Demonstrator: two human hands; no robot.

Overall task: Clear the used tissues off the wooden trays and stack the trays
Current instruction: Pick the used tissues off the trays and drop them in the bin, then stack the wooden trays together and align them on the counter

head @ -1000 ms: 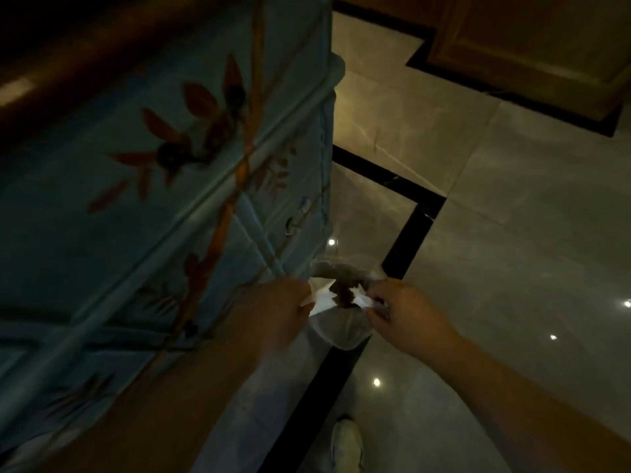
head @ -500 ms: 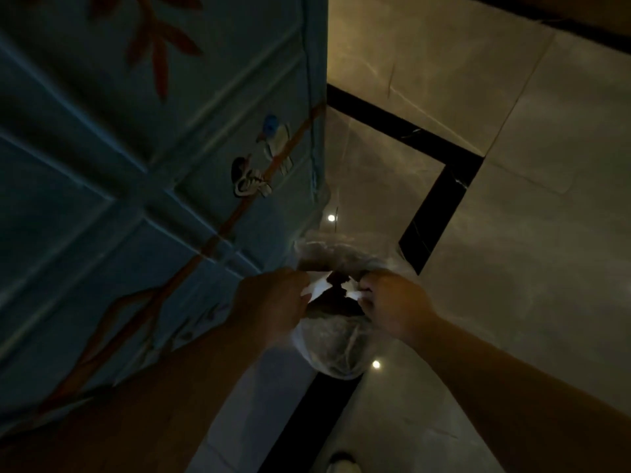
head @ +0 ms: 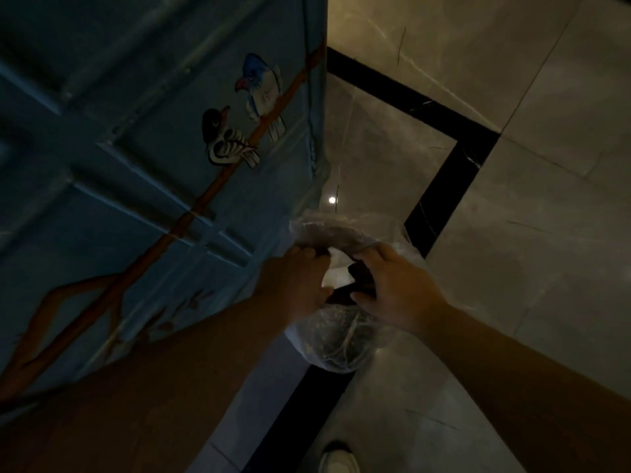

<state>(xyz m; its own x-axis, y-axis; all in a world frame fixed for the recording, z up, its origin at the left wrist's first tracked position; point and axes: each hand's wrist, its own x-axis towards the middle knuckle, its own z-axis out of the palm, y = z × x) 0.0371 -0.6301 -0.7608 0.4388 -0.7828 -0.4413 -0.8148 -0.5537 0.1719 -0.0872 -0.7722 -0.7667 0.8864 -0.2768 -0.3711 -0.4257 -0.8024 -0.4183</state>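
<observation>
Two bare hands meet over a small bin lined with a clear bag (head: 336, 346), seen from above in dim light. We see our left hand (head: 297, 283) at the bin's left edge, its fingers (head: 307, 254) curled inward over the rim, touching white tissue (head: 336, 268) that sits in the mouth of the bin. Our right hand (head: 397, 288) comes in from the right, fingers bent and thumb tucked under, apparently pinching something dark at the opening; we cannot tell exactly what it grips, or whether it also holds tissue. The tissue lies between the two hands, partly hidden by them, inside the bag's opening. The bin stands on a pale tiled floor (head: 512, 268) crossed by a black inlay strip (head: 440, 196), just beside the corner of a blue cabinet (head: 143, 165) painted with two birds (head: 239, 131) on a brown branch. A white shoe (head: 338, 460) shows at the bottom edge. No trays are in view.
</observation>
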